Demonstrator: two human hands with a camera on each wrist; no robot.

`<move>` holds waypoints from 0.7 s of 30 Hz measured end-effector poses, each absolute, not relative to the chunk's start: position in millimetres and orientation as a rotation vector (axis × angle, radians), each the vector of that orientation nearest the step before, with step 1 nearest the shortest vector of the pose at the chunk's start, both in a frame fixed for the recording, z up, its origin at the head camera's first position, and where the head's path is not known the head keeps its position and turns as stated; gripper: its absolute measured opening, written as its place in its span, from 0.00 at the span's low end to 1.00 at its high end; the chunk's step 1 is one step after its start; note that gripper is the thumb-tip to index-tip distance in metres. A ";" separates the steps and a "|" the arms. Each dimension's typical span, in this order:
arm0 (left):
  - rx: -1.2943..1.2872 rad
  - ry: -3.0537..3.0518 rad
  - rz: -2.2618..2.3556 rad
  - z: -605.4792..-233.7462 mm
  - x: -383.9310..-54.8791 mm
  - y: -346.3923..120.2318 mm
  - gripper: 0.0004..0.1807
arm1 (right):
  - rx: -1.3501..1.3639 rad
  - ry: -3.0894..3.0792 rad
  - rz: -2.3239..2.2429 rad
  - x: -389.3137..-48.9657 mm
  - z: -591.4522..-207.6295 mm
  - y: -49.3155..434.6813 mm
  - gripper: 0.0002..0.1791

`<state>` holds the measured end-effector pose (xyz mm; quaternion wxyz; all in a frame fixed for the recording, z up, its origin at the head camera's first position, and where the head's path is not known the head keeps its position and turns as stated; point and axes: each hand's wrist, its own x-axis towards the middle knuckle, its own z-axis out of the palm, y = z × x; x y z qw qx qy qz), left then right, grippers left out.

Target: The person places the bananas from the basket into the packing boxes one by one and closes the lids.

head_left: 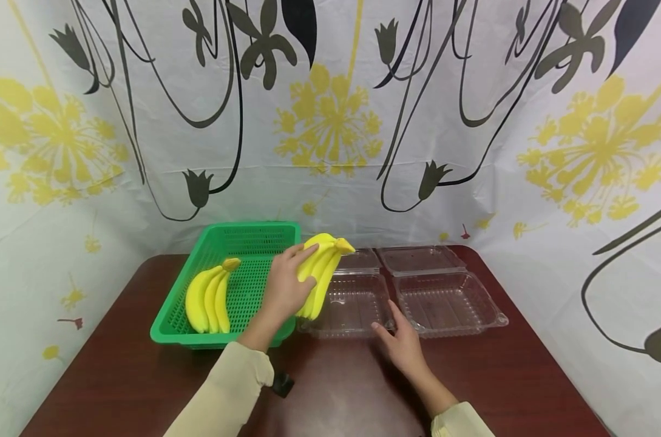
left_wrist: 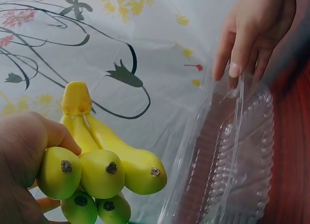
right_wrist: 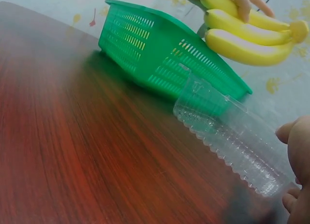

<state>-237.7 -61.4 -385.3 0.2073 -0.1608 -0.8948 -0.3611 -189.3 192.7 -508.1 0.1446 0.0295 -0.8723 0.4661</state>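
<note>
My left hand [head_left: 286,288] holds a bunch of yellow bananas [head_left: 323,273] in the air, over the left side of a clear plastic clamshell container [head_left: 335,332]. In the left wrist view the bananas' dark tips [left_wrist: 111,168] face the camera and the stem points up. My right hand [head_left: 405,347] is at the front right corner of that container, pinching its rim between thumb and fingers. The container's lid is folded back behind it. A second banana bunch [head_left: 210,300] lies in the left part of a green plastic basket [head_left: 163,337].
Another clear clamshell container [head_left: 450,331] stands to the right with its lid [head_left: 423,260] laid back. All of this sits on a dark reddish-brown table [head_left: 527,388]. A white cloth with a floral print [head_left: 330,200] hangs behind and along both sides.
</note>
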 end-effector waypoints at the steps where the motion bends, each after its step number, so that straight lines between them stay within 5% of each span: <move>1: -0.452 -2.486 -1.012 -386.7 -237.9 -58.5 0.36 | 0.084 -2.514 1.342 -189.4 -507.9 193.0 0.39; 21: -0.535 -2.472 -1.009 -428.8 -242.4 -16.3 0.34 | 0.057 -2.502 1.362 -188.1 -507.6 191.1 0.38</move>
